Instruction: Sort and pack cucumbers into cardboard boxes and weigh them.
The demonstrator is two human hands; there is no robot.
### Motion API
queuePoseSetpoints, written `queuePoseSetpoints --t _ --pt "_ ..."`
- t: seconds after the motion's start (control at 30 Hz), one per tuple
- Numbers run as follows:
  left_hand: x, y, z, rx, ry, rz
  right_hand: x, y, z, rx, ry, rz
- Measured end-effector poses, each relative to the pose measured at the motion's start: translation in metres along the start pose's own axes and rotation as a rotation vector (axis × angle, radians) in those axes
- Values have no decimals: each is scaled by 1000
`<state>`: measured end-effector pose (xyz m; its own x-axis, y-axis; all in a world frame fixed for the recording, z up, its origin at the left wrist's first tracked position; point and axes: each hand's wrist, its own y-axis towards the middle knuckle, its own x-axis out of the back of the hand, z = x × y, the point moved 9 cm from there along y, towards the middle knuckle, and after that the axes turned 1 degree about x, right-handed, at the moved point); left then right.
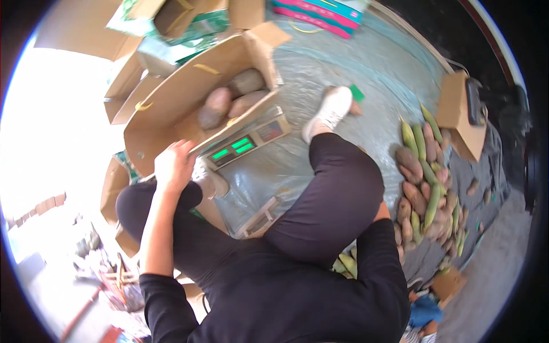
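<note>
My left hand (173,166) is at the near rim of an open cardboard box (166,106), its fingers bent over the edge. Inside the box, toward its right end, lie several brownish-red sweet potatoes (215,107). The box rests against or on a digital scale (251,140) with lit green displays; which of the two I cannot tell. My right hand (382,211) is down beside my right knee, mostly hidden behind the leg and sleeve, so its fingers do not show. It is nearest a pile of sweet potatoes (416,197).
Long green gourds (433,206) lie among the pile on dark cloth at the right. A cardboard carton (460,114) stands beyond it. More open cartons (189,23) and a pink-and-teal box (320,14) are at the far side. Plastic sheeting (366,68) covers the floor.
</note>
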<state>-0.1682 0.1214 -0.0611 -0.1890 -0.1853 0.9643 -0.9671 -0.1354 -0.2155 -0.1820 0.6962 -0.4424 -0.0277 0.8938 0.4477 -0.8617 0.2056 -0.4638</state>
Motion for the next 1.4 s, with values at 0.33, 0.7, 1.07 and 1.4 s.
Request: queuePoseSetpoints --t 0.33,0.7,1.07,1.4 --pt "11 -29 19 -14 -1 -55 36 -17 163 143 -566 -50" --pt "3 -30 22 -54 -21 -49 -37 -140 561 770 -234 305" --pt "9 -38 23 -91 -44 -111 -326 -259 601 1247 -951 648" --pt "-4 -34 29 -53 -75 -130 -420 -274 533 796 -1050 861"
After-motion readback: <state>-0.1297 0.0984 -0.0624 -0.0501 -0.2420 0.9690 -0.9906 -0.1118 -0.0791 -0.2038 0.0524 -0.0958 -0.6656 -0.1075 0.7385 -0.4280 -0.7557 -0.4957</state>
